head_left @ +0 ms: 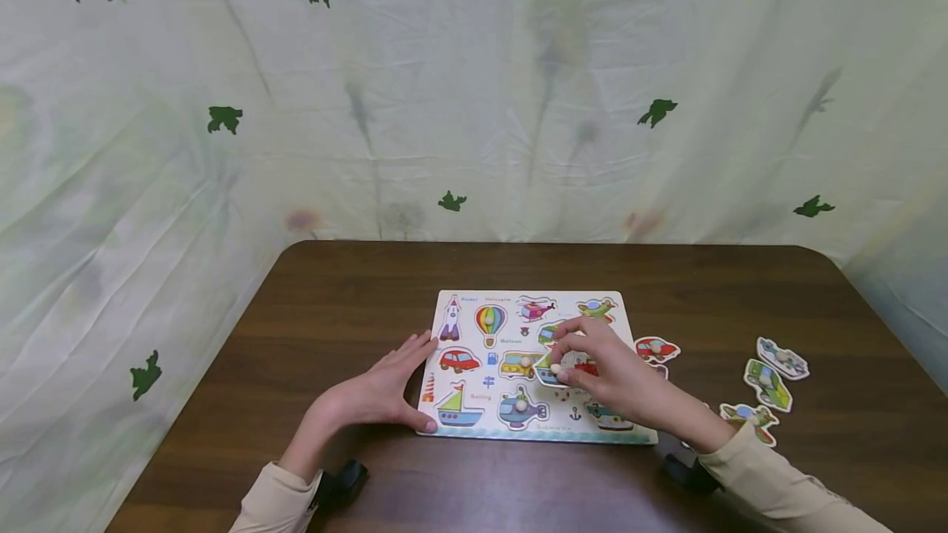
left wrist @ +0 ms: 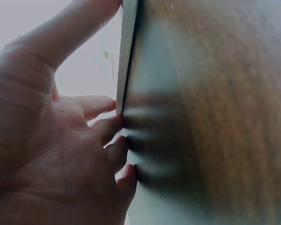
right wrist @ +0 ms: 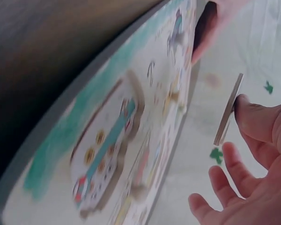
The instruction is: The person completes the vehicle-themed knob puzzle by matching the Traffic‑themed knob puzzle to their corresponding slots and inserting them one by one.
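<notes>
A white wooden knob puzzle board (head_left: pixel 551 433) with printed vehicles lies on the table. My left hand (head_left: pixel 378 389) rests along its left edge, thumb at the lower left corner and fingers extended, touching the rim. Above the middle of the board, my right hand (head_left: pixel 611 368) pinches a small puzzle piece (head_left: pixel 546 375) by its round knob. In the right wrist view that piece (right wrist: pixel 228 110) appears edge-on, held off the board; its picture is mostly hidden. Knobs show on the balloon (head_left: pixel 490 322), the yellow bus (head_left: pixel 518 365) and the submarine (head_left: pixel 522 410).
Several loose pieces lie right of the board: a red one (head_left: pixel 657 349) beside its edge, a grey-white one (head_left: pixel 783 359), a green one (head_left: pixel 768 386) and a plane-like one (head_left: pixel 750 418) near the right sleeve (head_left: pixel 770 475). The brown table (head_left: pixel 355 286) ends at a leaf-printed cloth (head_left: pixel 489 122).
</notes>
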The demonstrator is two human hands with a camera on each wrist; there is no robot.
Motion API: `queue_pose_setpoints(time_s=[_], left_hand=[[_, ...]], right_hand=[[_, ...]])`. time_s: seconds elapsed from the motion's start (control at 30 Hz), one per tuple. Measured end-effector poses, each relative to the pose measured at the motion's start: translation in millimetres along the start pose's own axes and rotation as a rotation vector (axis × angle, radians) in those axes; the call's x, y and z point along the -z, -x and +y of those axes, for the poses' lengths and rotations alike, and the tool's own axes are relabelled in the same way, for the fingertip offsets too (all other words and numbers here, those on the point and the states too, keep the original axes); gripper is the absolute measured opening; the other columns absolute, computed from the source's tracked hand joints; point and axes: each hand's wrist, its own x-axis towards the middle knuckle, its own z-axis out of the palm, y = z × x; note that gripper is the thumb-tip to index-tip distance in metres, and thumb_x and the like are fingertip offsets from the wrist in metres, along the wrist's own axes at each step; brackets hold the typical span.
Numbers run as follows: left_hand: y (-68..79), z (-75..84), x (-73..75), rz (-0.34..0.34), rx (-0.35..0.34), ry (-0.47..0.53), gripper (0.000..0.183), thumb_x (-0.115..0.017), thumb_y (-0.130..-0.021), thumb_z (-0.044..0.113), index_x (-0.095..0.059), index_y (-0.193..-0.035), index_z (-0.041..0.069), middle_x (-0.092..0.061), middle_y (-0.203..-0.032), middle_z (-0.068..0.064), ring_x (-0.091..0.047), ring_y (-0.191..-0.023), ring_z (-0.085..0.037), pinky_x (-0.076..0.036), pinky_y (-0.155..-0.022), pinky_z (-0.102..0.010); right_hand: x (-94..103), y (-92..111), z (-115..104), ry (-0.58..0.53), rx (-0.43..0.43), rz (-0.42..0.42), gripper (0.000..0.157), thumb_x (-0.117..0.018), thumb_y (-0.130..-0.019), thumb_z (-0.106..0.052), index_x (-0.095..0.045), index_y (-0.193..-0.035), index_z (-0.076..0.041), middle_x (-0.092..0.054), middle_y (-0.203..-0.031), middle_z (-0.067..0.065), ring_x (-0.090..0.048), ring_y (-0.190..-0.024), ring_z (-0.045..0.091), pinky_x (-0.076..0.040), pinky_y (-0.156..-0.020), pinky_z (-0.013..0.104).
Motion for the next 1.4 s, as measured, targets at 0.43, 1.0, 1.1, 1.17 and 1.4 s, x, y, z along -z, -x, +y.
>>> queue_pose_setpoints(time_s=[0.43,1.0,1.1,1.17,1.4], left_hand=[[0.5,-1.2,1.2,-0.002,-0.007,0.0,0.114,-0.084,-0.07,0.047,-0.022,-0.156,0.006,-0.012,-0.163,-0.012,-0.004,-0.149,-0.034,-0.01,-0.116,-0.059],[-0.3,-3.4,2.2,0.001,-0.025,-0.009,0.113,-0.083,-0.071,0.049,-0.022,-0.156,0.005,-0.012,-0.163,-0.013,-0.004,-0.149,-0.035,-0.011,-0.115,-0.059],[0.0,-3.4,2.1,0.0,-0.024,-0.007,0.114,-0.083,-0.071,0.049,-0.022,-0.156,0.005,-0.012,-0.163,-0.013,-0.004,-0.149,-0.035,-0.01,-0.115,-0.059],[0.4,-3.3,1.8,0.002,-0.027,-0.006,0.114,-0.083,-0.071,0.049,-0.022,-0.156,0.005,-0.012,-0.163,-0.014,-0.004,-0.149,-0.035,-0.01,-0.115,-0.06],[2.0,-3.4,1.0,0.019,-0.064,-0.03,0.114,-0.084,-0.072,0.049,-0.023,-0.155,0.001,-0.014,-0.162,-0.016,-0.007,-0.148,-0.037,-0.012,-0.115,-0.06]], right_hand=[[-22.7,-17.5,-19.8,0.013,0.062,-0.071,0.014,-0.078,-0.086,-0.015,-0.066,-0.089,-0.023,-0.055,-0.118,-0.001,-0.046,-0.117,0.018,-0.039,-0.099,0.042],[-49.3,-41.7,-34.9,0.049,0.088,-0.17,0.01,-0.077,-0.087,-0.016,-0.069,-0.091,-0.022,-0.056,-0.119,0.002,-0.045,-0.114,0.018,-0.04,-0.097,0.041],[-55.9,-46.0,-36.1,0.07,0.085,-0.202,0.01,-0.077,-0.087,-0.017,-0.07,-0.091,-0.023,-0.056,-0.119,0.0,-0.045,-0.114,0.017,-0.04,-0.098,0.039],[-61.0,-48.5,-36.7,0.085,0.08,-0.222,0.01,-0.076,-0.087,-0.017,-0.07,-0.09,-0.024,-0.056,-0.12,-0.001,-0.044,-0.115,0.017,-0.039,-0.098,0.038],[-77.1,-54.8,-39.0,0.125,0.126,-0.243,0.009,-0.078,-0.085,-0.018,-0.07,-0.088,-0.023,-0.058,-0.117,0.0,-0.046,-0.116,0.018,-0.04,-0.099,0.036]])
